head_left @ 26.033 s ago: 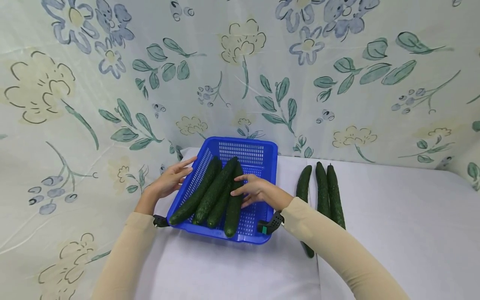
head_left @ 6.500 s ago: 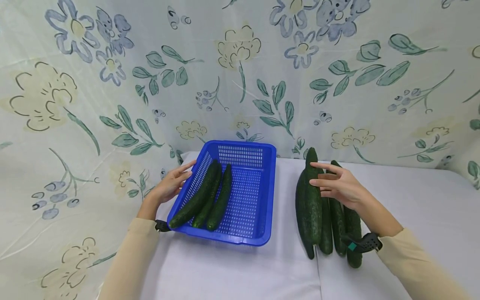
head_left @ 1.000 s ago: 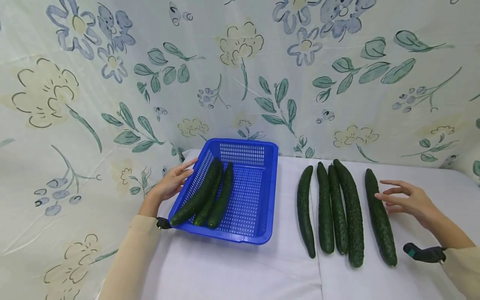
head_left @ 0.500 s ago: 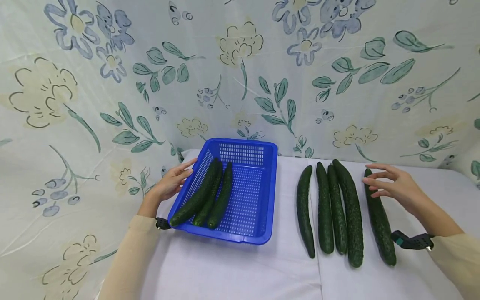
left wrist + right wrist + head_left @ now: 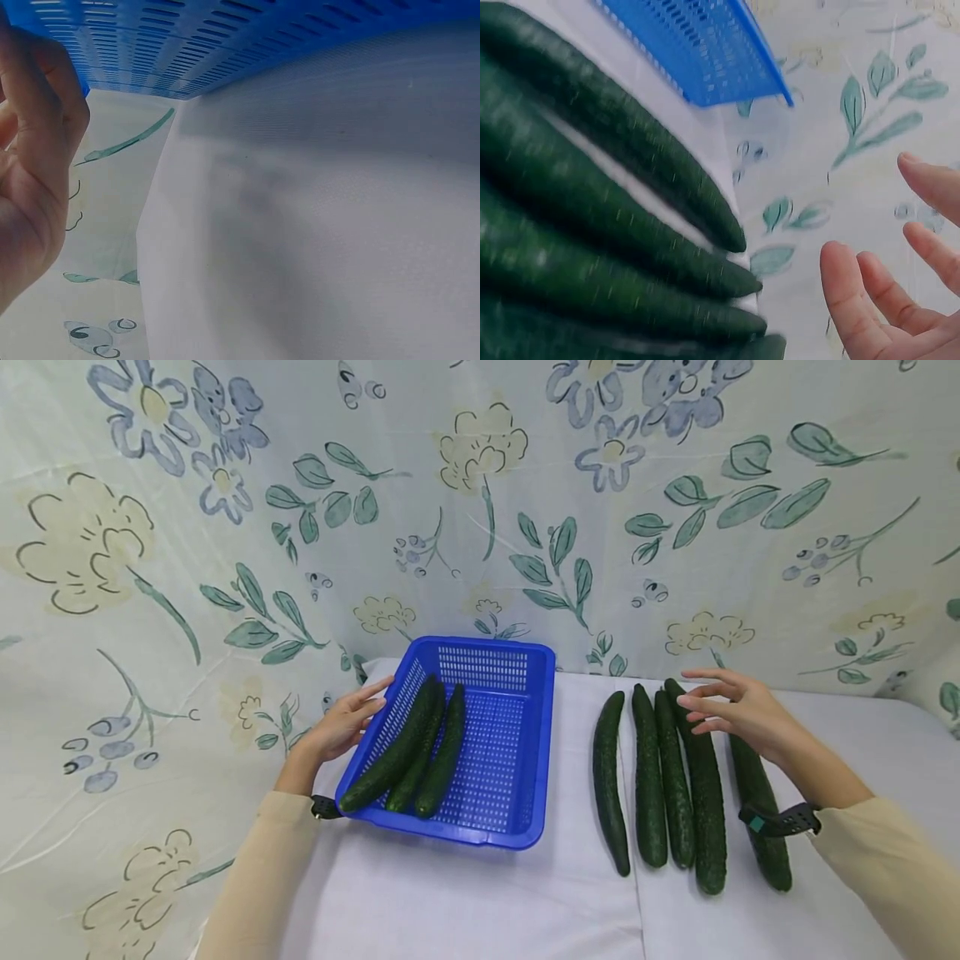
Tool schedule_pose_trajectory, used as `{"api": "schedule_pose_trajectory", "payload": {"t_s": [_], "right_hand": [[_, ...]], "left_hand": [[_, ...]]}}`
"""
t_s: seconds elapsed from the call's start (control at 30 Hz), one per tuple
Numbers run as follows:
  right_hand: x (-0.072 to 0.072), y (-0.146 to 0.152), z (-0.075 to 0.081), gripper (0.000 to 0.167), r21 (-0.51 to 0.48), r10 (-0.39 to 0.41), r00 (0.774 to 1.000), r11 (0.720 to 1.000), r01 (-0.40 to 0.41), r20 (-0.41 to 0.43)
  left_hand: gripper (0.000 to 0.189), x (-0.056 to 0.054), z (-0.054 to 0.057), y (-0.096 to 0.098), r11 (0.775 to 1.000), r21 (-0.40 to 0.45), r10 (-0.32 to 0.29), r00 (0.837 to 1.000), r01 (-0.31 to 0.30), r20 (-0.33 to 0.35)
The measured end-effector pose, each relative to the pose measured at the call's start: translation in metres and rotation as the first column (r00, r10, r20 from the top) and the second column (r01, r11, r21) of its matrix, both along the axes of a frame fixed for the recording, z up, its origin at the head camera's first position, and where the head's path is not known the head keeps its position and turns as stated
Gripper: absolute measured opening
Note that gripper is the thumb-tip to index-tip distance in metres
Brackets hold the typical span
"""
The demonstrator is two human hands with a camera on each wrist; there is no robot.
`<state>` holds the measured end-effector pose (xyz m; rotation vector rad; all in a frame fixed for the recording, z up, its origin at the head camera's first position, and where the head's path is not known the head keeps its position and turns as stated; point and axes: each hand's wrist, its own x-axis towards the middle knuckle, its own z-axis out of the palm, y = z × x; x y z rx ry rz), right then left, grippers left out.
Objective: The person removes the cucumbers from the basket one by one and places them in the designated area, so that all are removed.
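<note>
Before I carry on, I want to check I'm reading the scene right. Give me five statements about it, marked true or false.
1. The basket holds three cucumbers. True.
2. Only two cucumbers lie on the table. False: five cucumbers lie on the table.
3. The left hand is at the basket's left side. True.
4. The right hand is gripping a cucumber. False: the right hand holds nothing; its fingers are spread.
5. The five cucumbers lie to the right of the basket. True.
</note>
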<state>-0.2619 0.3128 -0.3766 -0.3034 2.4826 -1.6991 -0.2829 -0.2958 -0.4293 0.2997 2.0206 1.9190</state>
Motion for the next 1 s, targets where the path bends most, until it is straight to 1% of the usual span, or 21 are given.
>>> {"api": "schedule_pose_trajectory", "payload": {"t_s": [0.07,0.27,0.37,0.47,0.53,0.77,1.0], "right_hand": [[-0.002,-0.009,0.005,0.041,-0.015,0.013,1.0,1.0,-0.013,0.016],[-0.009,-0.041,0.021,0.045,-0.115,0.07,0.996,0.991,-0.063,0.058],[-0.013,-0.056,0.027,0.043,-0.151,0.104,0.993,0.984,-0.095,0.052],[-0.014,-0.071,0.032,0.044,-0.167,0.124,0.992,0.979,-0.116,0.038],[-0.015,-0.079,0.035,0.046,-0.172,0.131,0.991,0.977,-0.123,0.036],[-0.02,-0.111,0.043,0.057,-0.192,0.141,0.988,0.973,-0.125,0.069],[-0.026,-0.145,0.048,0.062,-0.163,0.173,0.981,0.974,-0.158,0.082]], "left_hand": [[0.052,0.0,0.0,-0.001,1.0,0.0,-0.003,1.0,0.003,-0.006],[0.051,-0.001,0.0,-0.001,1.0,-0.017,-0.001,1.0,0.001,-0.021],[0.052,-0.001,0.0,-0.001,1.0,-0.016,0.0,1.0,0.0,-0.014],[0.052,-0.001,0.0,-0.001,1.0,-0.015,0.003,1.0,-0.003,-0.009],[0.052,-0.001,0.0,-0.001,1.0,-0.015,0.005,1.0,-0.005,-0.006],[0.052,0.0,0.001,0.0,1.0,-0.01,0.0,1.0,0.0,-0.006],[0.052,0.0,0.0,-0.002,1.0,-0.015,-0.008,1.0,0.008,-0.014]]}}
